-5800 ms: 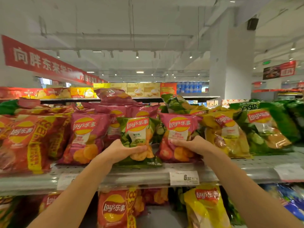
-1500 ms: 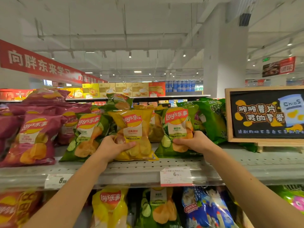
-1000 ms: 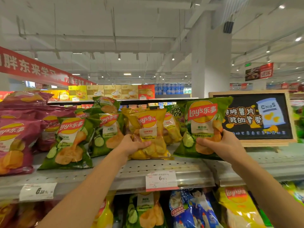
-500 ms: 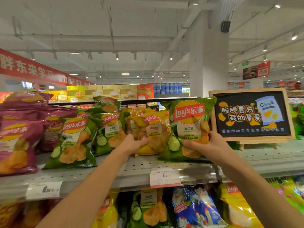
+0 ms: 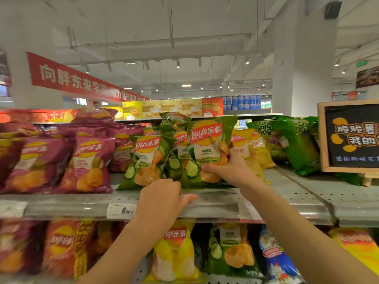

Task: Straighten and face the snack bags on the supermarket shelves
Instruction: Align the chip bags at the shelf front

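My right hand [image 5: 231,171] grips the lower right corner of a green cucumber Lay's bag [image 5: 207,144], which stands upright and faces me on the top metal shelf [image 5: 287,201]. Just left of it leans another green Lay's bag [image 5: 146,158], with more green bags behind. A yellow Lay's bag [image 5: 244,144] stands right behind my right hand, partly hidden by it. My left hand [image 5: 162,199] is at the shelf's front edge below the green bags, fingers loosely curled and thumb out, holding nothing. Purple Lay's bags [image 5: 88,162] fill the shelf's left part.
A wooden-framed chalkboard sign [image 5: 352,138] stands on the shelf at the right, with green onion-ring bags [image 5: 295,142] beside it. Price tags [image 5: 121,211] hang on the shelf edge. The lower shelf holds yellow [image 5: 174,253], green and red chip bags. A white pillar [image 5: 303,68] rises behind.
My left hand has let go of the yellow bag and dropped to the shelf edge. My right hand carried the green bag left, in front of the other green bags.
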Demonstrator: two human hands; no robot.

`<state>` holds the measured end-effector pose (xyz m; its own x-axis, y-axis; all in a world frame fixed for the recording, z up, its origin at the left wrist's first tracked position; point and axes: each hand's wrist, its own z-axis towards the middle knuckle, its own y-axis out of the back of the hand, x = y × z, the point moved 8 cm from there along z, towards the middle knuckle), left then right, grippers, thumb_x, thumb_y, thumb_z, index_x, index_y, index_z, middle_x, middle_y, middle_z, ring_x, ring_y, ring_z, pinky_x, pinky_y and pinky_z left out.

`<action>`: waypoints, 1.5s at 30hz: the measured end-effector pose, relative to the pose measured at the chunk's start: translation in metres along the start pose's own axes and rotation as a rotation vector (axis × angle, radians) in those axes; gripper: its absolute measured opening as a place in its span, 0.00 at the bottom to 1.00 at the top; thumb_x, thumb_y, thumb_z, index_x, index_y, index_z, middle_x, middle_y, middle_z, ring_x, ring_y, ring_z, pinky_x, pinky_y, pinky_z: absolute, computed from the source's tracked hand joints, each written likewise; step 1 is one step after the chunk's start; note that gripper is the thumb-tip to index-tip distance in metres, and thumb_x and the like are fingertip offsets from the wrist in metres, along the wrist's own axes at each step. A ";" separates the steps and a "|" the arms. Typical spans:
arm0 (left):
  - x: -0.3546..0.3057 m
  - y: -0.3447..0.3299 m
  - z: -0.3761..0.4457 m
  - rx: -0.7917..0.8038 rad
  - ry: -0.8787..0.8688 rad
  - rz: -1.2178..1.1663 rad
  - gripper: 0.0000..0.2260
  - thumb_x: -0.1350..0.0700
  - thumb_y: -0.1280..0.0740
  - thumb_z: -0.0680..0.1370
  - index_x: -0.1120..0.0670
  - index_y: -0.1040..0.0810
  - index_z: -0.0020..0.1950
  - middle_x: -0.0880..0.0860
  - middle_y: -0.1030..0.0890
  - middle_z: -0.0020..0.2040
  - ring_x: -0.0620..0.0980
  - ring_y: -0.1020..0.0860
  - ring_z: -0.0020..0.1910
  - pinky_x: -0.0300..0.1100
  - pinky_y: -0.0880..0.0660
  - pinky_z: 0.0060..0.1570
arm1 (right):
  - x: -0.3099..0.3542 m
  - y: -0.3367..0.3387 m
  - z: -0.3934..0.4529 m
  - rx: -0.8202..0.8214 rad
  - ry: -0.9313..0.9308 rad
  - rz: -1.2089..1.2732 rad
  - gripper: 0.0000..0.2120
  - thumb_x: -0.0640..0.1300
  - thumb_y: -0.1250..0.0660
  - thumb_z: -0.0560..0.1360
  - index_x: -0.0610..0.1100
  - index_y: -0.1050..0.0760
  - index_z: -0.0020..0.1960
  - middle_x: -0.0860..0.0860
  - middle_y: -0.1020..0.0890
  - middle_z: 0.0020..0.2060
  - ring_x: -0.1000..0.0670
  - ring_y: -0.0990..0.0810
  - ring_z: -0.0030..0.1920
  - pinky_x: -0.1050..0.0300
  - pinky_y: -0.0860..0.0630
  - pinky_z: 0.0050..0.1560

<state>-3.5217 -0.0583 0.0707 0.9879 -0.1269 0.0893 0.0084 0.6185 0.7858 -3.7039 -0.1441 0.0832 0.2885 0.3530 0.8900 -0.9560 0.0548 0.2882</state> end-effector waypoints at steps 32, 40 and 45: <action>-0.099 -0.003 -0.061 -0.388 0.230 -0.954 0.06 0.49 0.31 0.77 0.49 0.18 0.50 0.44 0.20 0.48 0.42 0.23 0.49 0.37 0.29 0.50 | -0.025 0.098 -0.145 -0.422 0.028 -0.175 0.17 0.56 0.27 0.76 0.50 0.19 0.61 0.56 0.15 0.51 0.59 0.18 0.52 0.56 0.20 0.55; -0.288 -0.041 -0.102 -0.066 0.218 -1.432 0.05 0.55 0.27 0.76 0.45 0.21 0.45 0.43 0.18 0.41 0.39 0.19 0.41 0.38 0.23 0.44 | -0.105 0.287 -0.321 -0.798 -0.173 -0.060 0.11 0.48 0.25 0.75 0.46 0.17 0.55 0.50 0.13 0.46 0.53 0.14 0.49 0.51 0.19 0.55; -0.436 -0.057 -0.136 0.187 0.195 -1.601 0.05 0.57 0.26 0.76 0.48 0.21 0.45 0.47 0.17 0.42 0.37 0.20 0.40 0.34 0.25 0.42 | -0.150 0.411 -0.433 -0.939 -0.309 -0.107 0.14 0.48 0.26 0.76 0.43 0.18 0.58 0.46 0.14 0.47 0.47 0.15 0.51 0.46 0.19 0.56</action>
<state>-3.9316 0.0674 -0.0966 -0.0095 -0.4093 -0.9124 0.9883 -0.1426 0.0537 -4.1627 0.2294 -0.0850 0.2493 0.0511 0.9671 -0.5398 0.8364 0.0950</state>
